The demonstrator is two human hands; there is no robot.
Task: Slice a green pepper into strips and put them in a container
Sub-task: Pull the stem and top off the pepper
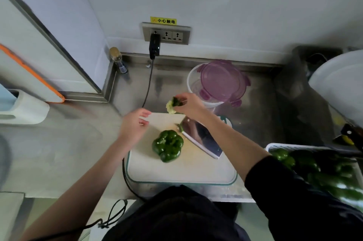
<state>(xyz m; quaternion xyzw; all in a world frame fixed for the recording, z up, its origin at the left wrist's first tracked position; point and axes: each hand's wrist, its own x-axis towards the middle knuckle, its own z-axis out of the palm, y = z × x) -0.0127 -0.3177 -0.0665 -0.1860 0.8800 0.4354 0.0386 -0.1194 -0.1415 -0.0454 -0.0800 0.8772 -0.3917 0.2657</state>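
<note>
The glossy, hollow green bell pepper (168, 146) sits mid-board on the white plastic cutting board (196, 172). At its twelve o'clock, the right hand (188, 105) pinches the pale seed core (172, 105); the left hand (135, 125) hovers at ten o'clock, fingers slack. The pepper probably feels light, firm and slippery: grip its lobed sides.

A pale wall (235, 5) rises behind a steel counter (255, 115), lit softly and evenly. A socket strip (166, 33) under a yellow label (163, 20) is set in the wall, with a black plug (154, 45) in its left outlet. A metal frame (49, 36) slants down the left side.
</note>
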